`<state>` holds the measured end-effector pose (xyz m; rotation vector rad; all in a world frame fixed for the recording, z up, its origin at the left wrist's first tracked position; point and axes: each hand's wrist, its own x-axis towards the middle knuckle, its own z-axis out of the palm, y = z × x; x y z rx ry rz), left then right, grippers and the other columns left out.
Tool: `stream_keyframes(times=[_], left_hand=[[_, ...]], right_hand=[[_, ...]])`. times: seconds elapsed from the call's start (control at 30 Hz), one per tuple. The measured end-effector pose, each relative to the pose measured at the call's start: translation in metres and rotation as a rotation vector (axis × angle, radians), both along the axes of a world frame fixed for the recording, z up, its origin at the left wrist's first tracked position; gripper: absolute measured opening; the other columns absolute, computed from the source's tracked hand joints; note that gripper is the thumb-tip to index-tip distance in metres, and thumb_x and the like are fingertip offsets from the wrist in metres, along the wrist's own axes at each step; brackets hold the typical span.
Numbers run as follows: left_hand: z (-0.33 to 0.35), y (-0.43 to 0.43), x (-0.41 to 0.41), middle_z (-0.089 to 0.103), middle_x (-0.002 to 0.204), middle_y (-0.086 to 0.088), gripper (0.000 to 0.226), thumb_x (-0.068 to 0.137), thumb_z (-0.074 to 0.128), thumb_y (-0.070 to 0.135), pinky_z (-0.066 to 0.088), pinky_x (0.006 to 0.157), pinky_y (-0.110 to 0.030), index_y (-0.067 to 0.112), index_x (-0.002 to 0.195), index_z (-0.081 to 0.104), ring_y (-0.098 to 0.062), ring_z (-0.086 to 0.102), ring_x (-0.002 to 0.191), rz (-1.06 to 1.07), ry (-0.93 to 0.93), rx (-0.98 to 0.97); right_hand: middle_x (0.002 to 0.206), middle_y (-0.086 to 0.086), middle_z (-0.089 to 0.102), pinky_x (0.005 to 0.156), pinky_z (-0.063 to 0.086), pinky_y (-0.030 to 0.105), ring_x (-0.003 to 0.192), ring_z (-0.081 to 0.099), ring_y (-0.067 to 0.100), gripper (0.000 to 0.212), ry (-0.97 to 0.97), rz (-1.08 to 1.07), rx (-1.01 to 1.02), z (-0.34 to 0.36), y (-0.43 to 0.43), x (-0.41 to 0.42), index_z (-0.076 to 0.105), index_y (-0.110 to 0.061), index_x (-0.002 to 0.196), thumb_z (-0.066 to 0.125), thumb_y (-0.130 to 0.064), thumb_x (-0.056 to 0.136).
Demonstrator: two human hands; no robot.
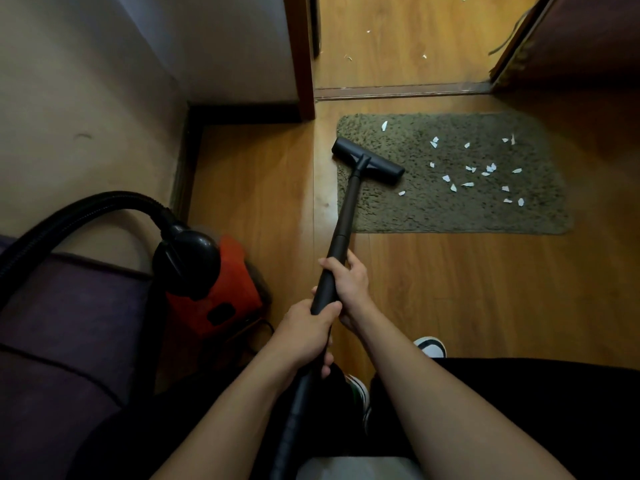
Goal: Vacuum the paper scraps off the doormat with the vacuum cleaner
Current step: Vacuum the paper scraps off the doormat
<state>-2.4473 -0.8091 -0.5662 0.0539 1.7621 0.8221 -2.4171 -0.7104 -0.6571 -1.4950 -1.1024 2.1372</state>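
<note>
Hands: both bare forearms come in from the bottom; left hand [309,327] is wrapped tight round the lower end of the long black vacuum wand [341,233], right hand [348,284] is clamped round it just above, fingers curled over the tube.
Wand: stiff, straight tube, looks light enough to steer with two hands. I'd say gripping it low like this gives decent leverage, and the smooth plastic could twist in a sweaty palm.
Floor head: flat black T-shaped vacuum nozzle [367,161] sits on the left end of the mat, angled a bit, touching the pile.
Mat: shaggy olive-green rectangular doormat [450,216] on the orange-brown wooden floor [263,188], just in front of the door threshold. Soft and loose-laid, so my guess is it'll bunch or slide if you push hard.
Scraps: small white torn paper scraps [481,169] mostly on the right half, well apart from the nozzle; one near the top left corner, one just below the nozzle. Featherweight, should lift easily, though the pile may snag them.
Machine: red and black canister vacuum body [214,292] to the left, ribbed black hose [69,216] arcing out of it.
Progress: looks barely started.
</note>
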Motion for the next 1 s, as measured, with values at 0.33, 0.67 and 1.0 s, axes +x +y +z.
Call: stream_keyframes(times=[0.33,0.67,1.0], left_hand=[[-0.007,0.058,-0.029,0.053,0.067,-0.007,0.022,0.101,0.053,0.035,0.045,0.040,-0.024,0.014,0.096,0.053,-0.014,0.051,0.039,-0.027,-0.038,0.005],[-0.001,0.037,-0.014,0.054,0.065,-0.007,0.025,0.101,0.053,0.035,0.045,0.039,-0.025,0.011,0.102,0.053,-0.015,0.051,0.038,-0.058,-0.061,-0.032],[0.024,-0.025,0.026,0.051,0.067,-0.008,0.021,0.102,0.052,0.032,0.044,0.037,-0.024,0.012,0.106,0.053,-0.014,0.050,0.039,-0.131,-0.053,-0.037]], right_hand=[[0.072,0.009,0.054,0.040,0.053,0.027,0.040,0.059,0.019,0.014,-0.017,-0.032,0.019,-0.007,0.055,-0.029,0.056,-0.005,0.102,0.067,-0.004,0.092],[0.080,0.011,0.057,0.049,0.057,0.032,0.050,0.063,0.024,0.014,-0.050,-0.022,0.014,-0.009,0.035,-0.009,0.058,-0.013,0.095,0.070,-0.009,0.090],[0.088,0.013,0.058,0.053,0.060,0.036,0.065,0.065,0.030,0.022,-0.032,-0.098,-0.057,0.014,-0.031,0.041,0.059,-0.009,0.113,0.069,-0.007,0.093]])
